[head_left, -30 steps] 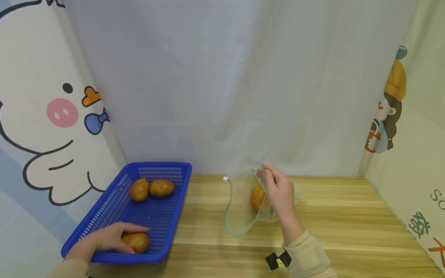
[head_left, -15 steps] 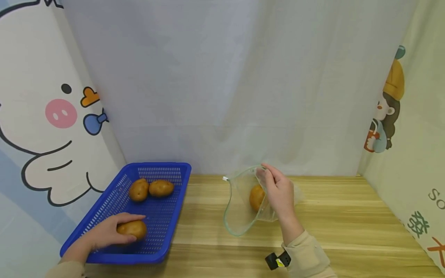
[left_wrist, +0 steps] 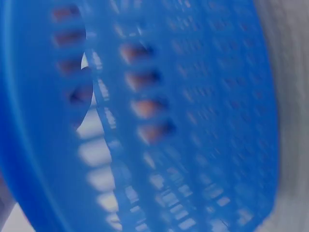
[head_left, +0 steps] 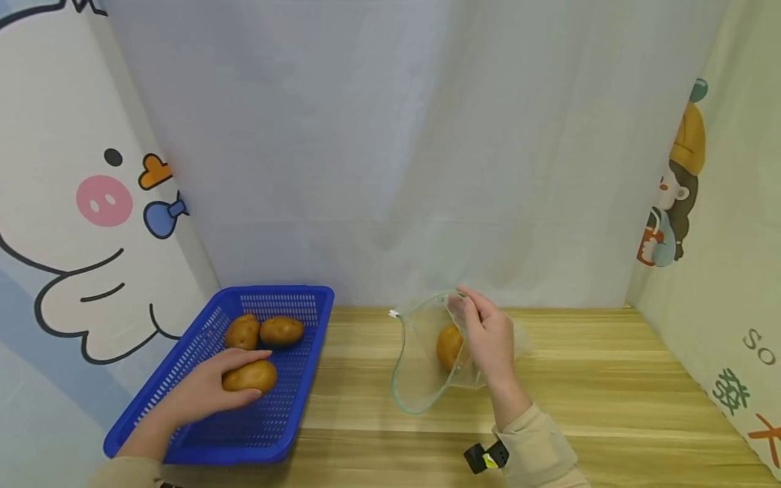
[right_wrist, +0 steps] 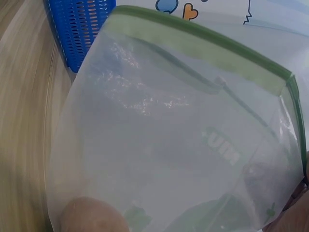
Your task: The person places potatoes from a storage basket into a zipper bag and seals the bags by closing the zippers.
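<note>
In the head view my left hand grips a brown potato between thumb and fingers, over the blue plastic basket. Just beyond it two potatoes lie side by side near the basket's far end. My right hand pinches the rim of a clear zip bag and holds its mouth open toward the basket. One potato rests inside the bag. The right wrist view shows the bag's green zip edge close up. Blue basket wall fills most of the left wrist view, which is blurred.
Both basket and bag stand on a wood-grain table. A pale curtain hangs behind them. Printed panels close off the right side, and a cartoon panel the left. A black wrist device sits at the right sleeve.
My left hand has lifted the potato from the basket's near end and carried it forward and slightly right. The right hand and the bag have stayed in place.
</note>
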Motion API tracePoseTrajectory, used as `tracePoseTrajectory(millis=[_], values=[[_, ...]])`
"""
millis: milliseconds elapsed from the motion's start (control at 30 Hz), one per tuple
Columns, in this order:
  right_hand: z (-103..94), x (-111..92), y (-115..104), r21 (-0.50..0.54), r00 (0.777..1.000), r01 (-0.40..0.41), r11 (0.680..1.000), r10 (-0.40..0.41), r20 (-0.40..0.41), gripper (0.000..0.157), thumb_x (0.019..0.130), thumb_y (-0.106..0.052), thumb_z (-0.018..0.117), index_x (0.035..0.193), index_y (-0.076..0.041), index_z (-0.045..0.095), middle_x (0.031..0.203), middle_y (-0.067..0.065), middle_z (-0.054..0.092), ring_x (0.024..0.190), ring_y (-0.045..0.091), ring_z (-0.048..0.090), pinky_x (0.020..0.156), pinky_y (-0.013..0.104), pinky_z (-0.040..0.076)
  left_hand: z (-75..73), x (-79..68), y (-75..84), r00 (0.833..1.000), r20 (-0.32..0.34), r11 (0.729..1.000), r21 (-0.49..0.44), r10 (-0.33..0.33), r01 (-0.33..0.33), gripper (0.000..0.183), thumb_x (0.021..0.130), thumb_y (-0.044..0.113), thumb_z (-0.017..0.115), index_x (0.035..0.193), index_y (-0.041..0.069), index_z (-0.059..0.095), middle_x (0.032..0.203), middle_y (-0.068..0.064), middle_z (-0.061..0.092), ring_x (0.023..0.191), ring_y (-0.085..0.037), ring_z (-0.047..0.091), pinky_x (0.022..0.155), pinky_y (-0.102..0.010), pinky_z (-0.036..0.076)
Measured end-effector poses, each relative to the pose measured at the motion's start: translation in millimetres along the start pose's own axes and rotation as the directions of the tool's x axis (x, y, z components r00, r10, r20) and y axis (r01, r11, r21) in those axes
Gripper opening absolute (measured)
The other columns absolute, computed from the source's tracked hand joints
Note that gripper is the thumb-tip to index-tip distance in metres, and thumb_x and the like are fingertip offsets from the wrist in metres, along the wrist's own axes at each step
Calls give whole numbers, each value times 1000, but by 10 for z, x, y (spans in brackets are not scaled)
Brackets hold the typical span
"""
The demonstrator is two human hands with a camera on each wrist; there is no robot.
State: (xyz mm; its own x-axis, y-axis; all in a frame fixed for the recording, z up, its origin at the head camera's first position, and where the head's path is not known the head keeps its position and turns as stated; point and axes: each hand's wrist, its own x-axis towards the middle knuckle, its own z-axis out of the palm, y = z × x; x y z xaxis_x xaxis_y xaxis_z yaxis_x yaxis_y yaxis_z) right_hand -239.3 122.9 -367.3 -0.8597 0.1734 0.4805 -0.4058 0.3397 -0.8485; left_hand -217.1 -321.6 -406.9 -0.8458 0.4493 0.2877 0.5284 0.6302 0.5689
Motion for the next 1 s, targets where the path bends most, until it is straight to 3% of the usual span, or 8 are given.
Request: tracePoseTrajectory(millis=[67, 133, 333, 433, 533, 633, 700, 1000], values=[[2, 0, -4, 2, 1000, 2, 1000, -2, 1, 32, 106, -15, 47, 128, -2, 66, 114, 16, 70, 45, 9, 55, 36, 21, 22, 45, 56, 88, 999, -27, 999, 21, 27, -26, 53, 84, 23, 81, 134, 16, 63, 118, -3, 62, 92, -9, 57, 69, -28, 52], [6, 0, -1, 4, 1000, 7, 1000, -7, 1, 32, 106, -15, 47, 127, -1, 66, 114, 16, 70, 58, 13, 66, 36, 21, 23, 79, 114, 196, 998, -38, 998, 45, 46, -44, 53, 84, 24, 81, 133, 16, 63, 118, -3, 62, 92, -10, 57, 69, -28, 52], [18, 0, 22, -7, 1000, 29, 1000, -29, -2, 32, 106, -15, 46, 127, -1, 66, 112, 16, 71, 83, 32, 72, 41, 21, 31, 195, 260, 510, 998, -59, 999, 44, 33, -31, 53, 84, 27, 81, 132, 16, 64, 122, -7, 63, 97, -19, 59, 68, -29, 52], [20, -4, 29, -11, 1000, 27, 1000, -27, 1, 32, 106, -16, 46, 128, -1, 66, 113, 15, 71, 94, 30, 71, 51, 21, 46, 276, 321, 634, 997, -77, 999, 31, 13, -11, 53, 84, 27, 81, 132, 15, 64, 125, -7, 63, 101, -23, 59, 69, -29, 53], [22, -8, 32, -11, 1000, 16, 1000, -16, 5, 33, 106, -16, 46, 128, -2, 65, 113, 13, 71, 102, 27, 69, 74, 30, 57, 355, 377, 757, 996, -85, 999, 20, 30, -29, 54, 83, 26, 81, 132, 14, 64, 125, -7, 63, 100, -23, 58, 68, -29, 53], [28, -12, 24, -6, 1000, 8, 1000, -8, 5, 33, 106, -16, 46, 129, -2, 65, 114, 13, 71, 105, 27, 68, 87, 41, 55, 424, 427, 884, 995, -77, 998, 6, 58, -58, 55, 82, 25, 81, 133, 16, 64, 121, -6, 62, 96, -19, 58, 68, -28, 53], [34, -14, 23, 2, 1000, 4, 1000, -4, 5, 32, 106, -15, 46, 128, -2, 65, 114, 14, 71, 105, 27, 68, 88, 44, 54, 465, 461, 967, 995, -69, 997, -9, 72, -72, 55, 82, 24, 82, 134, 18, 63, 119, -5, 61, 92, -16, 58, 68, -28, 53], [50, -17, 45, 43, 1000, -14, 999, 14, 12, 32, 106, -14, 46, 128, 0, 65, 115, 15, 70, 108, 28, 67, 95, 43, 51, 743, 628, 1260, 982, -108, 984, -73, 154, -162, 57, 78, 16, 82, 132, 18, 64, 117, -4, 60, 93, -16, 59, 72, -30, 54]])
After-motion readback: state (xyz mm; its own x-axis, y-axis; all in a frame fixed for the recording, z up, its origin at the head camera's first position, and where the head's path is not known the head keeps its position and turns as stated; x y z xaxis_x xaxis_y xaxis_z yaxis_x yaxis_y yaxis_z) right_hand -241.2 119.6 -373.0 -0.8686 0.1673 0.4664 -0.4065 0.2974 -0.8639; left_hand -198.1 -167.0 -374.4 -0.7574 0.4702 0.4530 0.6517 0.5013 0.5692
